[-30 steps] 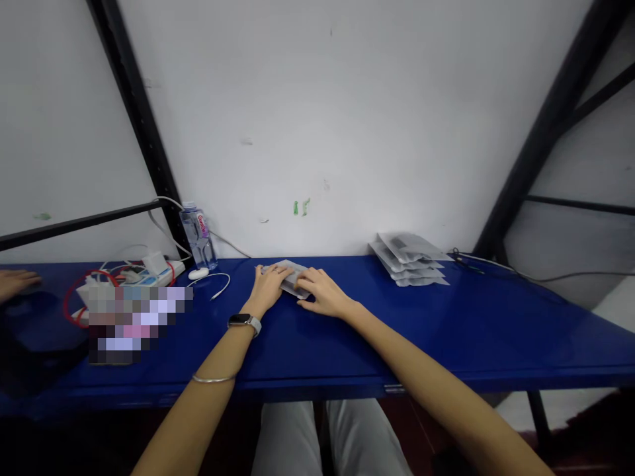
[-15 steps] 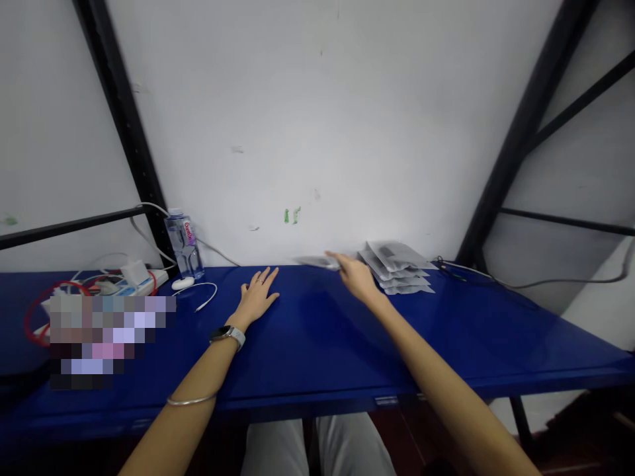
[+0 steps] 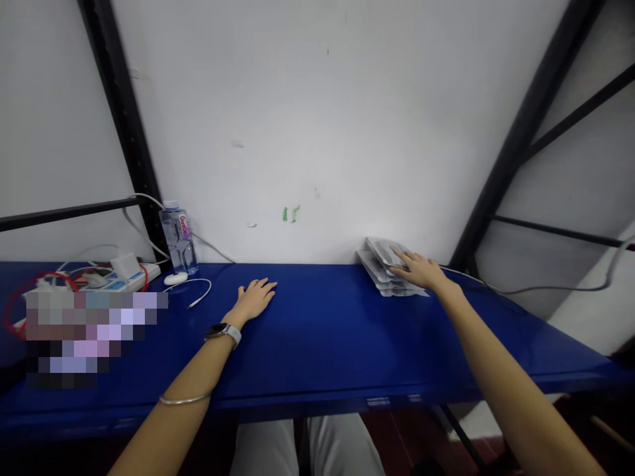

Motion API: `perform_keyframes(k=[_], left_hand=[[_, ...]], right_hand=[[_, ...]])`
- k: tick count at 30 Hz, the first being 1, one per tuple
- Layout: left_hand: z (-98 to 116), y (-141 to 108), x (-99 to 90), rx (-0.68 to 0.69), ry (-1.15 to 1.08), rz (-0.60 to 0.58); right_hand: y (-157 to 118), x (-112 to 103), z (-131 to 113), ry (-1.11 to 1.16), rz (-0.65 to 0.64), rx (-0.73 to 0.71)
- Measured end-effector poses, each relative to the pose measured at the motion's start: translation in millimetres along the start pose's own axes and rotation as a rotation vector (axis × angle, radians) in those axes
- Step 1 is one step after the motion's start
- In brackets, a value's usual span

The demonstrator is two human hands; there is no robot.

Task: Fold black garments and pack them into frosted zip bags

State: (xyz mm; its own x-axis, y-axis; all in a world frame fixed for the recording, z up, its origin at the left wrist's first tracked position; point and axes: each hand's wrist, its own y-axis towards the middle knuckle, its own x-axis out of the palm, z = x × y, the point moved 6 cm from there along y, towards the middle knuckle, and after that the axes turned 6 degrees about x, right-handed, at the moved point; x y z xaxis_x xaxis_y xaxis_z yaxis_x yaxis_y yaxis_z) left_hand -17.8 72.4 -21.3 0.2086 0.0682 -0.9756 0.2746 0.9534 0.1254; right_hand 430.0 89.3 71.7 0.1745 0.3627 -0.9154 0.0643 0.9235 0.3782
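Observation:
My right hand [image 3: 415,270] lies flat on top of a stack of grey-silver flat pouches [image 3: 380,261], its fingers pressing the upper pouches. The pouches overlap in a fanned pile against the wall. My left hand [image 3: 254,299] rests palm down on the blue metal table [image 3: 317,344], touching nothing else. It is nearest to a thin white cable, and a watch and a bangle sit on that wrist.
A water bottle [image 3: 177,239] stands by the wall, with a power strip [image 3: 124,277] and red and white cables at the left. A small white object [image 3: 175,278] lies by the bottle. A pixelated patch [image 3: 94,337] hides something. Black steel uprights flank the table.
My right hand has moved right onto the stack, and the loose pouch it touched earlier no longer lies apart on the table. My left hand stays nearly still.

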Motion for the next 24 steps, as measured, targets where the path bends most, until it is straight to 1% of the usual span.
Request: perform_keyframes(k=[3,9,12,14,19,21,24], left_hand=[[-0.2,-0.5,-0.3,-0.002,0.001,0.000],[-0.6,0.5,0.6,-0.002,0.002,0.001],[-0.7,1.0,0.7,0.000,-0.001,0.006],[-0.5,0.7,0.5,-0.001,-0.006,0.005],[-0.1,-1.0,0.5,-0.017,-0.031,-0.014],[-0.3,-1.1,1.0,-0.018,-0.045,-0.016],[0.8,-0.3,2.0,-0.007,-0.053,-0.019]], right_hand=[[-1.5,-3.1,-7.1,-0.032,0.062,-0.049],[-20.7,-17.7,-27.1,-0.005,0.365,-0.295],[-29.0,-17.6,-32.4,-0.023,0.457,-0.390],[-31.0,-16.4,-34.1,-0.022,0.500,-0.427],[-32.3,-15.3,-33.3,0.012,0.572,-0.400],[-37.8,-17.1,-35.5,0.030,0.602,-0.378],[-52.4,-24.0,-46.5,0.055,0.696,-0.346]])
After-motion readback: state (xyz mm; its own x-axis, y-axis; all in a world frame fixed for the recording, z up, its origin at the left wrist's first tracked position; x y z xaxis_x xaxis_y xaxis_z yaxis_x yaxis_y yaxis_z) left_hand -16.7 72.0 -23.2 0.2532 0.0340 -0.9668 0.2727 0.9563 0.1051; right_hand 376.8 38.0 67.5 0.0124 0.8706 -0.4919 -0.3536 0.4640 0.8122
